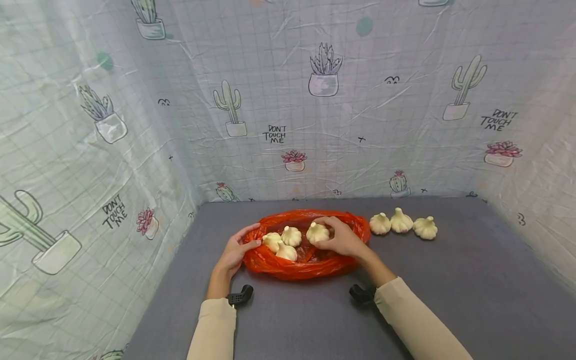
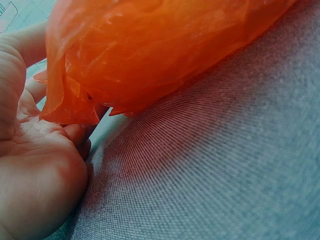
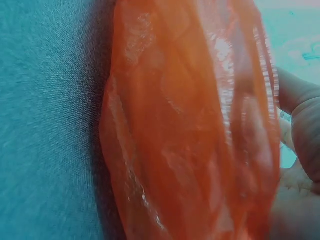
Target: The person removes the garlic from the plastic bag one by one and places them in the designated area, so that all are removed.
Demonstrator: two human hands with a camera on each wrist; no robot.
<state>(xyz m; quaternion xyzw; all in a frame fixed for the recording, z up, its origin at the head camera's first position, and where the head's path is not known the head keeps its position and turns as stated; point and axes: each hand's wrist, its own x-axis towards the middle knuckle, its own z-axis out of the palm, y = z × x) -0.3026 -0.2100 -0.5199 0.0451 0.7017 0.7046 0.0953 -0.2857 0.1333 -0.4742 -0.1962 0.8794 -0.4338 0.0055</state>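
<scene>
A red plastic bag (image 1: 292, 272) lies with its mouth spread wide on the grey table. Inside its left half sit three garlic bulbs (image 1: 291, 236), close together. My left hand (image 1: 234, 252) grips the bag's left rim, thumb over the edge and fingers behind the film. Over the bag's right half, my right hand (image 1: 339, 237) pinches another garlic bulb (image 1: 317, 233) between thumb and fingers. In the left wrist view the bag's side (image 2: 165, 55) hangs beside the palm. The bag wall (image 3: 175, 125) hides the pinched bulb in the right wrist view.
Right of the bag, three more garlic bulbs (image 1: 401, 221) stand in a row on the grey table (image 1: 450, 290). A curtain (image 1: 342, 125) printed with potted cacti hangs behind and along both sides. Dark camera mounts (image 1: 240, 296) are strapped to both wrists.
</scene>
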